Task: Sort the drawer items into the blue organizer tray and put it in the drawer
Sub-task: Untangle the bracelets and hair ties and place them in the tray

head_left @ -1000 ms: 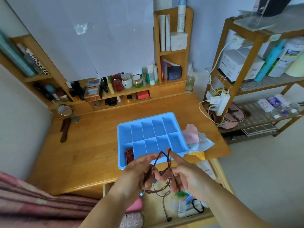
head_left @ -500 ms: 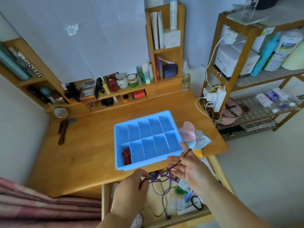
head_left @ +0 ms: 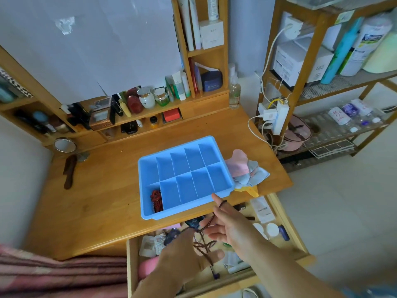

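Note:
The blue organizer tray (head_left: 146,166) lies on the wooden desk (head_left: 103,190), its compartments bare except for a red bead string (head_left: 156,200) in the front left one. Below the desk's front edge the drawer (head_left: 285,235) stands pulled out, full of small items. Over it both hands hold a dark brown bead strand (head_left: 203,241). My right hand (head_left: 227,224) has the strand looped over its raised index finger, the other fingers spread. My left hand (head_left: 182,252) pinches the strand's lower end, which hangs in loops by the thumb.
A pile of pink and grey cloths (head_left: 245,168) lies right of the tray, with a yellow item (head_left: 250,190) at the desk edge. A round mirror (head_left: 64,145) and dark comb (head_left: 69,171) sit far left. Cosmetics fill the back shelf (head_left: 150,100). A wooden rack (head_left: 322,82) stands right.
Both hands have dropped from tray height to over the drawer and moved apart. The strand is now stretched between the right index finger and the left hand.

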Available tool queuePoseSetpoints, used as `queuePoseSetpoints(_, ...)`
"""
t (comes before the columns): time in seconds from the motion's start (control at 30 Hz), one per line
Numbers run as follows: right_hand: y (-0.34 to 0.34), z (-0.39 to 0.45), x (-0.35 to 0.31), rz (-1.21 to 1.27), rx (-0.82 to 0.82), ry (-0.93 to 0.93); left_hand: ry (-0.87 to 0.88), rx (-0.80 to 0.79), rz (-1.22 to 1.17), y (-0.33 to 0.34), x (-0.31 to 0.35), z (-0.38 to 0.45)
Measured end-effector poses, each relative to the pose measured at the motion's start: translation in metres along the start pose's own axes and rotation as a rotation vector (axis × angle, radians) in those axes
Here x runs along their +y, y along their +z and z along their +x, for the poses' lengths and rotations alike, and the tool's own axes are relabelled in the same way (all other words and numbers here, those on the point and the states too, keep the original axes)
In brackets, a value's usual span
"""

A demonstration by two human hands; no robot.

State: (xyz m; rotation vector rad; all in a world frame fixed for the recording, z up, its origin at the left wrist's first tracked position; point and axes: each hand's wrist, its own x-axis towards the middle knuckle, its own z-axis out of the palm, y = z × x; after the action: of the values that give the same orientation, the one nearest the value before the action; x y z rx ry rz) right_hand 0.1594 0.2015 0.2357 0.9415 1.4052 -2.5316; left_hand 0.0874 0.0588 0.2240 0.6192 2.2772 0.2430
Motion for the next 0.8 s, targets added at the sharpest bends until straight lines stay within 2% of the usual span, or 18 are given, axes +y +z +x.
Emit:
queuePoseSetpoints(0.1,-0.003,-0.002,-0.009,0.013,-0.056,-0.014,0.024,-0.051,-0.054,0.013,-0.001,0.005)
queuePoseSetpoints(0.2,-0.012,0.002,-0.014,-0.070,0.041,-0.012,0.004,-0.074,-0.081,0.017,0.004,0.006)
queuePoseSetpoints(0.33,-0.022,0.001,0.004,-0.161,0.126,0.101,0.017,-0.020,-0.045,0.018,0.018,0.005)
queuePoseSetpoints(0.47,-0.019,-0.006,0.025,-0.377,0.031,0.261,0.064,-0.023,0.047,0.017,0.024,0.009)
queuePoseSetpoints(0.53,-0.018,-0.005,0.030,-0.408,0.063,0.266,0.074,-0.044,0.128,0.017,0.027,0.011)
queuePoseSetpoints(0.6,-0.020,-0.005,0.031,-0.251,0.132,0.234,0.031,-0.074,0.139,0.018,0.024,0.014)
queuePoseSetpoints(0.73,-0.037,-0.003,0.020,0.484,0.321,0.149,-0.074,-0.099,0.163,0.022,-0.001,0.020)
queuePoseSetpoints(0.8,-0.051,-0.002,0.010,0.617,0.378,0.077,-0.074,-0.088,0.216,0.027,-0.019,0.020)
